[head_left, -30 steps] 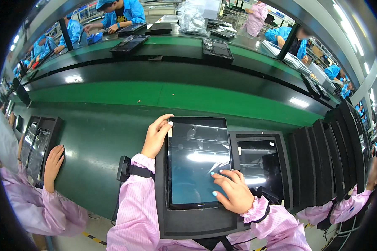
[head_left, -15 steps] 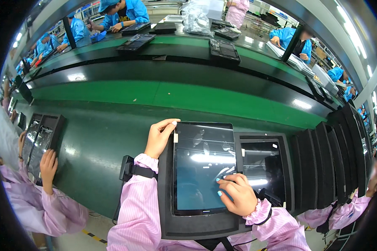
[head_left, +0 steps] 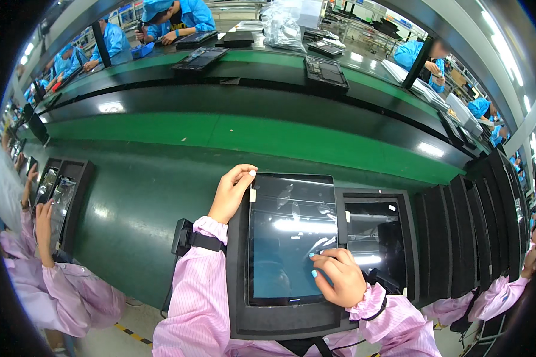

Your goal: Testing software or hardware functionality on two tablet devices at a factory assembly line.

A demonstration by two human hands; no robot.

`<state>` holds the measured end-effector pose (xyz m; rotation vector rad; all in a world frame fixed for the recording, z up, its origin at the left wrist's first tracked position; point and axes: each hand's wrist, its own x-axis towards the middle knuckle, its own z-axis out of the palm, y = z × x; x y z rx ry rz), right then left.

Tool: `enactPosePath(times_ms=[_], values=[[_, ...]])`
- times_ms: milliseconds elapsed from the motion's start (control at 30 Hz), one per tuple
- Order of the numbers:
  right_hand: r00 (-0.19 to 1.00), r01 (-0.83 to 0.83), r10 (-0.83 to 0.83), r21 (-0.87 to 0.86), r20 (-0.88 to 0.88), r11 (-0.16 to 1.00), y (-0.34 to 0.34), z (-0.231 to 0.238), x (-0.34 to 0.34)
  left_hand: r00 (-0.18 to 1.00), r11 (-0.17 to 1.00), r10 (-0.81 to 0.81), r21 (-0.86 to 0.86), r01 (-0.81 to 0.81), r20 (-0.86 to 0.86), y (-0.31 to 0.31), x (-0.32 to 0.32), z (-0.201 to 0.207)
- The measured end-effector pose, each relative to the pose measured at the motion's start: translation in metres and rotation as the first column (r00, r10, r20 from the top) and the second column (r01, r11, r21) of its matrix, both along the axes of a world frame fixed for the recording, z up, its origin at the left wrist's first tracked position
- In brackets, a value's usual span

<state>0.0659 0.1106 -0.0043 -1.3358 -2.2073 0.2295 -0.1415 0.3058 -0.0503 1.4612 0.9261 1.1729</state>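
A dark tablet-sized screen (head_left: 289, 250) with glossy film on its face lies over the left part of a black foam tray (head_left: 262, 324). My left hand (head_left: 232, 196) is closed in a pinch at the screen's upper left corner, beside a small pale tab (head_left: 252, 196). Over the lower right of the screen, my right hand (head_left: 339, 279) has its fingers bent and drawn together, tips at the surface. Wrinkles and bright streaks show in the film by those fingertips; whether they grip anything is hidden. A second dark screen (head_left: 369, 238) sits in the tray's right compartment.
Several black foam trays (head_left: 435, 238) stand on edge at the right. On the left, a co-worker's hands (head_left: 43, 229) are at another foam tray (head_left: 80, 190) on the green table (head_left: 143, 196). Beyond a raised ledge lie more tablet parts (head_left: 326, 72), with people in blue behind.
My hands and the screen keep nearly the same places, with a slight shift of the view. At the left, the co-worker's hand has moved in over their tray.
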Motion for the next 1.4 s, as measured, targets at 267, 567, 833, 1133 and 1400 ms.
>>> enactPosePath(times_ms=[267, 567, 833, 1133, 1400], values=[[0.998, 0.020, -0.023, -0.037, -0.057, 0.999, 0.001, -0.003, 0.002, 1.000, 1.000, 0.007, -0.001, -0.007, 0.012, 0.005, 0.001, -0.008], [0.954, -0.292, 0.287, -0.049, -0.090, 0.955, -0.003, -0.003, -0.006, 0.999, 0.999, 0.043, -0.013, -0.043, 0.015, 0.009, -0.005, -0.016], [0.869, -0.436, 0.452, -0.120, 0.203, 0.892, -0.015, -0.004, -0.035, 0.999, 0.998, 0.035, -0.051, -0.034, 0.021, 0.007, 0.000, -0.005], [0.996, -0.038, 0.039, 0.017, -0.086, 0.999, -0.002, 0.010, -0.002, 0.997, 0.998, 0.037, -0.051, -0.033, 0.073, 0.008, -0.003, -0.013], [0.996, -0.007, 0.005, -0.029, -0.091, 1.000, -0.001, 0.013, -0.010, 0.998, 0.998, 0.022, -0.053, -0.019, 0.054, 0.007, -0.003, -0.008]])
